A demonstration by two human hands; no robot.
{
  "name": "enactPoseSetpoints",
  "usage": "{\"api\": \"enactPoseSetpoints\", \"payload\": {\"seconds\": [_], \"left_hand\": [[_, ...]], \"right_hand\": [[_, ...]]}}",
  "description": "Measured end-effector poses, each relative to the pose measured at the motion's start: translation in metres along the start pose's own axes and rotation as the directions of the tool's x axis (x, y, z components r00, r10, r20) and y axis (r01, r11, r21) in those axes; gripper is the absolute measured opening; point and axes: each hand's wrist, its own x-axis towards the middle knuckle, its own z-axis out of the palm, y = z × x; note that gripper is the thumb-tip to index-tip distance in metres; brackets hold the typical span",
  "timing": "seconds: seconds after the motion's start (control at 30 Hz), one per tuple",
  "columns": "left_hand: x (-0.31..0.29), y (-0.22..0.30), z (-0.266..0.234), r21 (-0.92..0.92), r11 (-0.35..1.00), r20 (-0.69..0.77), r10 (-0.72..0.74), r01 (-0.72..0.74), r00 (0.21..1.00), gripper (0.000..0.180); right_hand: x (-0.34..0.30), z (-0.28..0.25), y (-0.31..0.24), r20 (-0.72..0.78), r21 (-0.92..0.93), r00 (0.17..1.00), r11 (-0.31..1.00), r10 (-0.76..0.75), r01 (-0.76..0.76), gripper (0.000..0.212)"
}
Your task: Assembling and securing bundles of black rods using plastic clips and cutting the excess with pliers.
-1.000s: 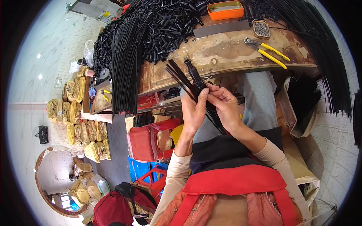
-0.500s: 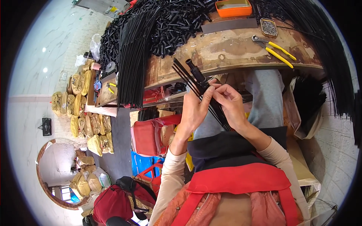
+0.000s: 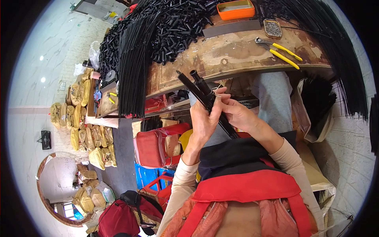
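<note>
In front of my lap, my left hand (image 3: 202, 120) is closed round a bundle of thin black rods (image 3: 227, 127) held aslant, their upper ends up and to the left. A stepped black plastic tube (image 3: 201, 83) lies along the bundle's upper part. My right hand (image 3: 240, 113) is closed at the base of that tube, thumb and fingers near my left thumb. A short, thin, light-coloured metal wire (image 3: 217, 89) sticks up at its fingertips. Those fingers partly hide how the wire meets the tube and rods.
Beyond my hands stands a wooden workbench (image 3: 237, 53) with yellow-handled pliers (image 3: 285, 55), a small tray of metal bits (image 3: 272, 29), an orange box (image 3: 235, 10) and a heap of black tubes (image 3: 177, 33). Long black rods (image 3: 136, 71) hang over its edge. A red-covered seat (image 3: 150, 148) is at left.
The rods' fanned upper ends have drawn together into a tighter bundle beside the tube. A thin metal wire now shows at my right fingertips. The whole view has shifted slightly.
</note>
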Motion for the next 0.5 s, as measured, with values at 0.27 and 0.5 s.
{"api": "enactPoseSetpoints", "payload": {"seconds": [0.27, 0.5], "left_hand": [[0.007, -0.002, -0.003, 0.03, 0.996, 0.038, 0.084, -0.085, 0.996, 0.027], [0.009, 0.012, -0.039, -0.118, 0.969, 0.134, -0.2, 0.216, 0.971, 0.015]], "right_hand": [[-0.004, 0.026, -0.005, -0.196, -0.065, 0.976, 0.994, -0.097, 0.086, 0.029], [-0.001, 0.039, 0.023, -0.263, -0.223, 0.937, 0.96, -0.229, 0.172, 0.025]]}}
